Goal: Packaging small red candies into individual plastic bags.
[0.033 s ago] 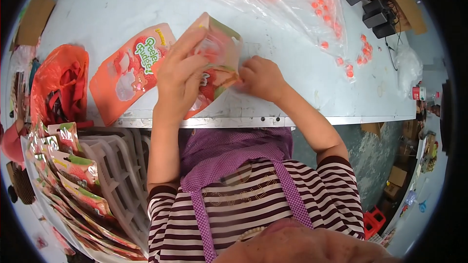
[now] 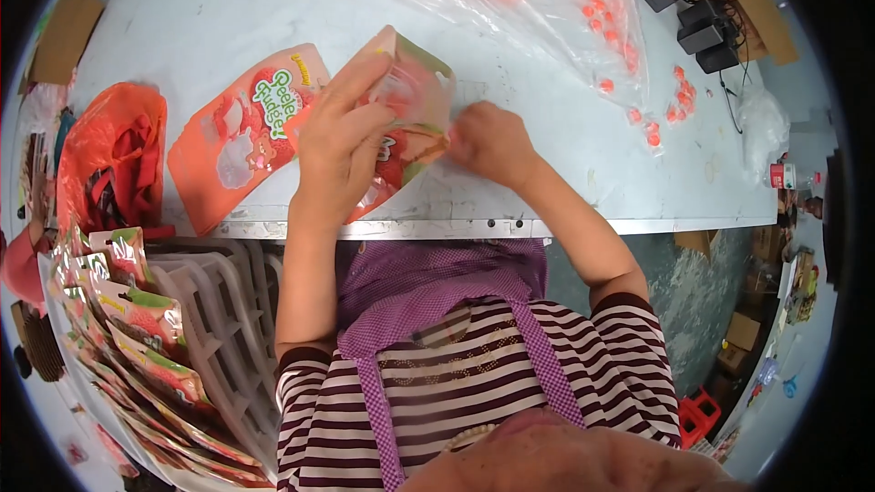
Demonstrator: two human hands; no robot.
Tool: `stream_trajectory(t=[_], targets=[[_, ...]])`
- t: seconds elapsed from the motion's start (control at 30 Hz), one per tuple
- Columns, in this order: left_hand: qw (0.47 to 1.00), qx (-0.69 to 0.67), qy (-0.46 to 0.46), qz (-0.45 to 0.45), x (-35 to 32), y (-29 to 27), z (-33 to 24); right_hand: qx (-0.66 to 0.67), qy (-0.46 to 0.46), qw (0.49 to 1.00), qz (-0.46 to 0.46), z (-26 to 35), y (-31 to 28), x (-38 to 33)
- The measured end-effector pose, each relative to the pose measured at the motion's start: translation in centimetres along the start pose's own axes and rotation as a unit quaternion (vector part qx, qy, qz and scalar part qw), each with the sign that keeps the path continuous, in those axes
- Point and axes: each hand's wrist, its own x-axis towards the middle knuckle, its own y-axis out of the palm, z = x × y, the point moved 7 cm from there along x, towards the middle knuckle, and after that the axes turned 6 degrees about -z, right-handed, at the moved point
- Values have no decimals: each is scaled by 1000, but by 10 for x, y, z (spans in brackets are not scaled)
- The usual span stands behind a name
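My left hand (image 2: pixel 335 150) is wrapped round a candy pouch (image 2: pixel 424 82), pink and green with a clear window, held tilted above the table's front edge. At the pouch's right edge, where it gapes, my right hand (image 2: pixel 497 144) has its fingers curled together. Its fingertips meet the pouch's rim; what they pinch, if anything, is hidden. Left of my left hand, flat orange-pink pouches (image 2: pixel 196 173) lie overlapping on the table. Small red wrapped candies (image 2: pixel 679 100) are scattered to the far right, beside a large clear plastic bag (image 2: pixel 510 14) holding more of them.
An orange plastic bag (image 2: pixel 114 155) sits at the table's left edge. Below it, a pale plastic crate (image 2: pixel 214 310) holds a row of upright pouches (image 2: pixel 146 319). Black power adapters (image 2: pixel 706 27) with cables lie at the far right, near a crumpled clear bag (image 2: pixel 764 123).
Both hands and the held pouch have shifted very slightly. My left hand keeps its grip, and my right hand stays at the pouch's edge.
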Motion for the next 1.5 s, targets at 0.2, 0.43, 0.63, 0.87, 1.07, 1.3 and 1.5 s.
stream_trajectory(t=[0.2, 0.43, 0.63, 0.87, 1.07, 1.3, 1.5], targets=[[999, -7, -2, 48, -8, 20, 8, 440, 501, 729, -155, -66, -27, -1], [997, -28, -33, 62, -8, 42, 8, 601, 328, 679, -266, -10, -50, 55], [997, -44, -42, 47, -5, 41, 12, 595, 227, 738, -224, -6, -41, 53], [993, -94, -72, 26, -3, 39, 17, 622, 215, 713, -244, -5, -39, 49], [985, -118, -129, -7, -4, 33, 21, 321, 138, 925, -147, 9, -40, 48], [967, -226, -120, -17, -5, 26, 17, 300, 40, 951, -57, 30, -48, 37], [972, -215, -95, 2, -13, 14, 14, 351, 15, 928, -123, 10, -67, 11]])
